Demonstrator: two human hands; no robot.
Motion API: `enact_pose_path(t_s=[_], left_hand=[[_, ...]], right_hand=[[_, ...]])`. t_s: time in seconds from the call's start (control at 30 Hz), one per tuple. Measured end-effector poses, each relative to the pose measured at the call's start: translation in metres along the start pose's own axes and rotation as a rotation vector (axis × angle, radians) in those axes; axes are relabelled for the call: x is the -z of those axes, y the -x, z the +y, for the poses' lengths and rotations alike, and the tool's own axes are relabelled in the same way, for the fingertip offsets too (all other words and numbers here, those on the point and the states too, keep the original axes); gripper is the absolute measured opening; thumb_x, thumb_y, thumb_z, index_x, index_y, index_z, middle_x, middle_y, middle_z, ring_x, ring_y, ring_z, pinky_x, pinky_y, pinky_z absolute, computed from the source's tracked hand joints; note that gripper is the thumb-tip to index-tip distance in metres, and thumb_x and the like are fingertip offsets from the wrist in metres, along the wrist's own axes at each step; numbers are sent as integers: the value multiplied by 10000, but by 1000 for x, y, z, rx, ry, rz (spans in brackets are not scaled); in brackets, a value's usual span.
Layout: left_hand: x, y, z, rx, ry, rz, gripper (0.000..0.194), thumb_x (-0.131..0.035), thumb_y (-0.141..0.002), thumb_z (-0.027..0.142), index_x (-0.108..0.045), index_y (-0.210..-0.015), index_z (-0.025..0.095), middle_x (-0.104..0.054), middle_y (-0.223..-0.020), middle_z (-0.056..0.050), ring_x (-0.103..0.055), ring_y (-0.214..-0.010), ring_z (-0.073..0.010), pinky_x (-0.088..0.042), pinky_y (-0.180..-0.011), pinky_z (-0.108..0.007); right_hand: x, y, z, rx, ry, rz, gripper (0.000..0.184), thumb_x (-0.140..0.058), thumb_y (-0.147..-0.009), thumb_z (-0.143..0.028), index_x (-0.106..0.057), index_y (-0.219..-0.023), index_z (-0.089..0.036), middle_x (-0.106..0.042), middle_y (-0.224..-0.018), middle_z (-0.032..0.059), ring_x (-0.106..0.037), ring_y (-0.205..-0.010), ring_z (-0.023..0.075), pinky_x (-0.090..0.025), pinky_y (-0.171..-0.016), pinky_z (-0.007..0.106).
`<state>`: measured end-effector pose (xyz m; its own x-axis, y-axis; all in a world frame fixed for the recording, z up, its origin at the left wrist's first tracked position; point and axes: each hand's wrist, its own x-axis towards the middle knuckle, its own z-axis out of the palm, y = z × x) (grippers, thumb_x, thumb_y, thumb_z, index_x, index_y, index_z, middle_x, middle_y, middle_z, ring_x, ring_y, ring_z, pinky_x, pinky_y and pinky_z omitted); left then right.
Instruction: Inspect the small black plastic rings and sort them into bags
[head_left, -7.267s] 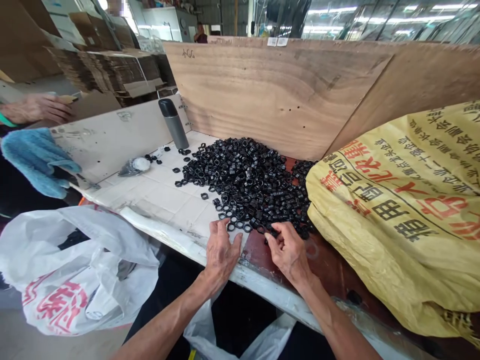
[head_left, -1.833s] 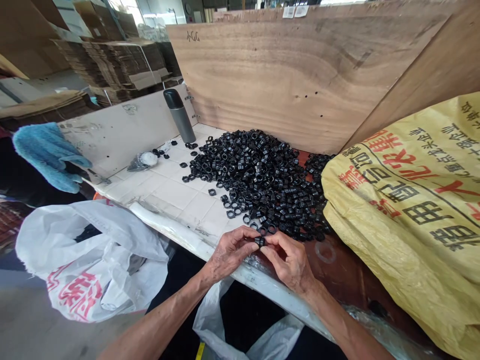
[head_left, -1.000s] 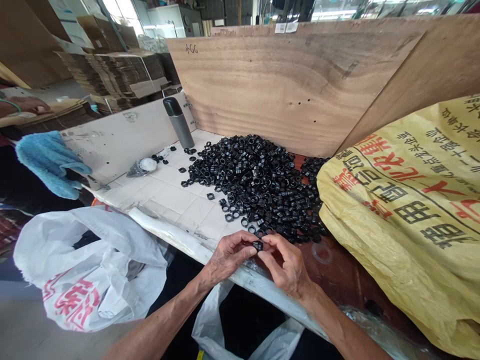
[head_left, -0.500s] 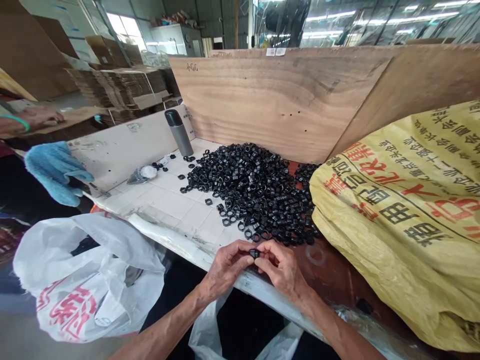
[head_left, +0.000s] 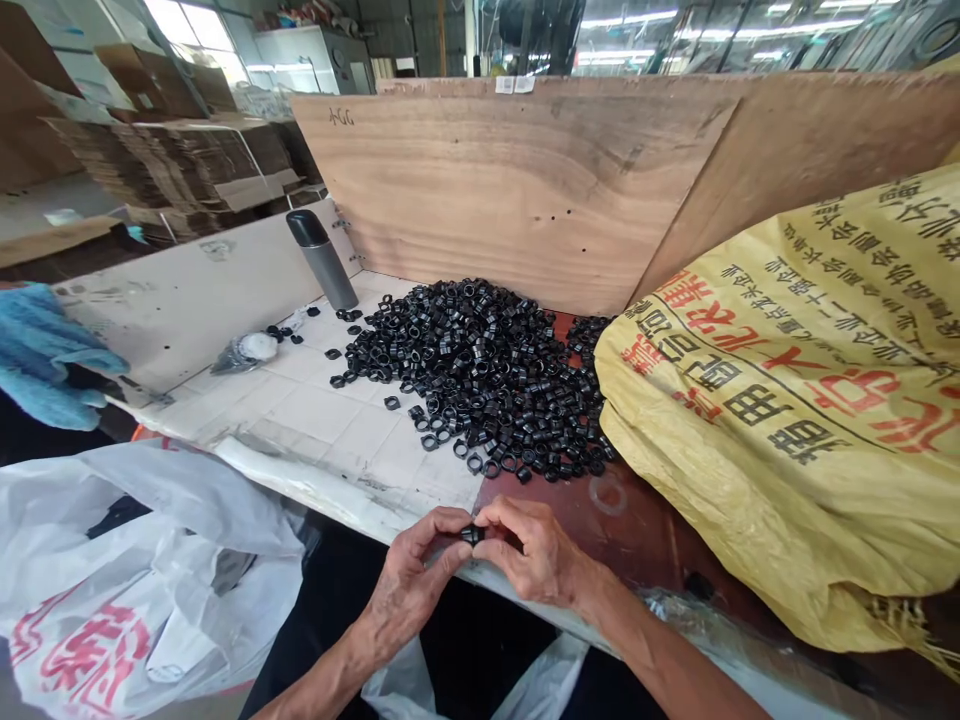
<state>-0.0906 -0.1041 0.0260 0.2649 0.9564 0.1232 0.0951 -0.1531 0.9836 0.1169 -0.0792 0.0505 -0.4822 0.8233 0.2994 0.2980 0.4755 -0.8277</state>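
Hands came together since the earlier view

Left to right: your white plastic bag (head_left: 142,590) sagged below the counter (head_left: 300,415). Your left hand (head_left: 409,580) and right hand (head_left: 536,555) held a small black ring (head_left: 472,535) in a narrow, shared fingertip grip, just below the heaped black rings (head_left: 465,380), near the yellow woven sack (head_left: 765,420).

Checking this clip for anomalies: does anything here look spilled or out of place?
Only slightly: a few black rings lie apart from the main pile, on the tiled top beside a small clear bag. They look like strays from the pile.
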Motion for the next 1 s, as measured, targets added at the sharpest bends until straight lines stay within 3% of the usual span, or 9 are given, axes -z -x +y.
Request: enact_pose_path(t_s=[0.1,0.2,0.3,0.37,0.43,0.5,0.63,0.8,1.0], left_hand=[[-4,1,-6,-2,5,29,135,-611,-939,208,-628,-1072,225,-683,-1068,-38,-677,-989,-170,-561,-871,-261],[2,3,-3,-176,-180,6,228,-593,-936,143,-601,-1141,242,-678,-1147,-55,-662,-1068,-176,-534,-940,-281],[12,4,16,-316,-296,-238,288,-576,-929,106,-577,-1187,234,-686,-1141,-75,-658,-1075,-181,-525,-946,-291],[16,0,34,-304,-300,-479,241,-658,-888,177,-611,-1122,214,-699,-1069,-74,-668,-1001,-192,-539,-888,-293],[16,-8,46,-192,-300,-548,231,-742,-827,281,-636,-1016,200,-694,-965,-52,-668,-872,-182,-549,-788,-278],[12,-22,46,-53,-356,-346,183,-705,-852,327,-627,-954,196,-657,-870,-24,-641,-759,-155,-536,-706,-264],[-1,-59,15,-48,-543,61,195,-574,-903,228,-606,-1095,208,-588,-967,-27,-592,-666,-114,-520,-672,-271],[-9,-79,-12,-120,-711,73,105,-595,-880,206,-653,-967,204,-598,-1066,-53,-615,-686,-123,-518,-675,-283],[-8,-69,3,-65,-498,63,107,-608,-868,195,-659,-960,215,-685,-893,-25,-659,-820,-176,-538,-767,-303]], right_hand=[[-3,-1,-1,-38,-21,42,41,-584,-908,-242,-597,-910,-203,-616,-776,11,-600,-693,155,-455,-660,256],[-2,-1,-4,-233,-182,-67,42,-612,-879,-214,-570,-877,-216,-584,-665,-43,-584,-563,125,-426,-554,222],[5,-2,-5,-318,-218,-153,122,-635,-872,-243,-558,-781,-216,-525,-567,-69,-512,-481,107,-351,-460,207],[12,-3,-1,-254,-42,13,224,-618,-893,-276,-527,-699,-210,-490,-572,-55,-471,-508,109,-348,-482,221],[17,-4,7,-166,191,244,184,-589,-897,-250,-528,-729,-206,-515,-671,-19,-502,-604,133,-410,-570,244],[19,-4,17,-117,363,349,40,-547,-867,-160,-565,-880,-194,-565,-853,38,-569,-751,174,-477,-688,282],[16,-4,37,-103,483,259,330,-459,-840,-34,-572,-1104,-197,-557,-1088,95,-620,-934,212,-537,-814,324],[13,-3,45,-95,450,229,266,-456,-895,-39,-574,-1070,-200,-570,-1075,100,-627,-951,215,-557,-822,332],[16,-7,30,-177,185,325,97,-598,-916,-199,-592,-1012,-213,-665,-958,60,-654,-854,205,-554,-769,316]])
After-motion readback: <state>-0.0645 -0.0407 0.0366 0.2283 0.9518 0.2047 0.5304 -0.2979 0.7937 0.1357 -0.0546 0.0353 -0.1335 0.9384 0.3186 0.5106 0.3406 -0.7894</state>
